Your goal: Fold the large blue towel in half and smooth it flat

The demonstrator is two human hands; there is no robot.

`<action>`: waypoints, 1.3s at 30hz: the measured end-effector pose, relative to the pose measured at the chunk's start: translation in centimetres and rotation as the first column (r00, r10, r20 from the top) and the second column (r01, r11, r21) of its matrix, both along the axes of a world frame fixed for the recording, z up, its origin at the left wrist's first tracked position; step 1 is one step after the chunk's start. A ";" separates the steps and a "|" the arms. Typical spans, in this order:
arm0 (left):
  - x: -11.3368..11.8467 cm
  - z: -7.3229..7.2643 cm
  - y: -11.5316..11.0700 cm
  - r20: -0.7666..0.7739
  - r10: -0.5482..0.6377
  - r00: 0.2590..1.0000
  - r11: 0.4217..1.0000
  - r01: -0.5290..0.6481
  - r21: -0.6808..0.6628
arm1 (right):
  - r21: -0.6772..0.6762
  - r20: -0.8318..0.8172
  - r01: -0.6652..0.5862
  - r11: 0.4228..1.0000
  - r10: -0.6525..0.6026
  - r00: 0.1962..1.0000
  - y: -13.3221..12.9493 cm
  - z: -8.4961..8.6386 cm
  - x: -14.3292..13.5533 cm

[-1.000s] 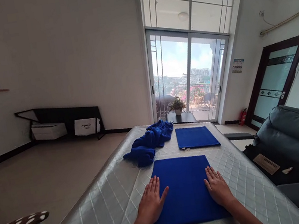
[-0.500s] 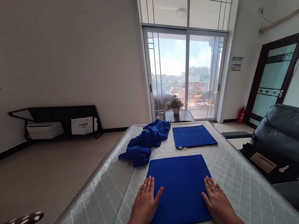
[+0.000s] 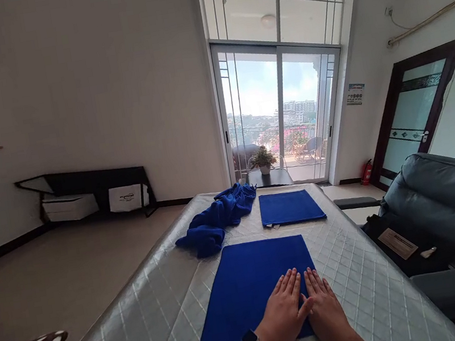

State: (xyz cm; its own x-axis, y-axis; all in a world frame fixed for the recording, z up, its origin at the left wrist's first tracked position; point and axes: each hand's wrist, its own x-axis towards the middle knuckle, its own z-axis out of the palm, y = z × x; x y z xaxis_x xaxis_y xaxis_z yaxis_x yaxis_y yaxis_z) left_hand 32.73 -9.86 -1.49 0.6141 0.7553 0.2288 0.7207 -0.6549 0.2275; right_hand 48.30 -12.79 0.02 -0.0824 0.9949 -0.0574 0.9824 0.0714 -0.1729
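A flat, folded blue cloth (image 3: 238, 290) lies on the quilted, silvery mattress (image 3: 148, 321) before me. My left hand (image 3: 284, 306), with a watch at the wrist, rests palm down on the cloth's right part, fingers stretched out. Right beside it, my right hand (image 3: 324, 305) lies flat along the cloth's right edge, its fingers straight. The thumbs meet or overlap. Beyond is a second folded blue cloth (image 3: 291, 206) with a small white tag, and to its left a crumpled heap of blue cloth (image 3: 220, 218).
A dark armchair (image 3: 439, 200) stands at the right with a brown card (image 3: 397, 243) on it. Past the far end are a potted plant (image 3: 263, 159) and a glass sliding door (image 3: 253, 114). A black bench (image 3: 97, 179) holds white boxes by the left wall.
My left hand has moved from the cloth's left edge across to its right side, next to my right hand. The right hand has stayed near the right edge.
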 end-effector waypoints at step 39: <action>-17.8 -6.3 -2.0 0.018 0.452 0.892 0.882 -0.450 0.142 | 0.033 -0.013 -0.006 0.999 0.007 1.000 -3.2 -0.8 0.5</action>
State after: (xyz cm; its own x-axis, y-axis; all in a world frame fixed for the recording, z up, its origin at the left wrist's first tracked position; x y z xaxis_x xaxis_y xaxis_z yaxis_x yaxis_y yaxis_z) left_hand 14.89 -11.90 -7.82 0.2192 0.9128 0.3446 0.9481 -0.2826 0.1455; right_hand 48.77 -15.95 -0.80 -0.0896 0.9957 -0.0238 0.9796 0.0838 -0.1827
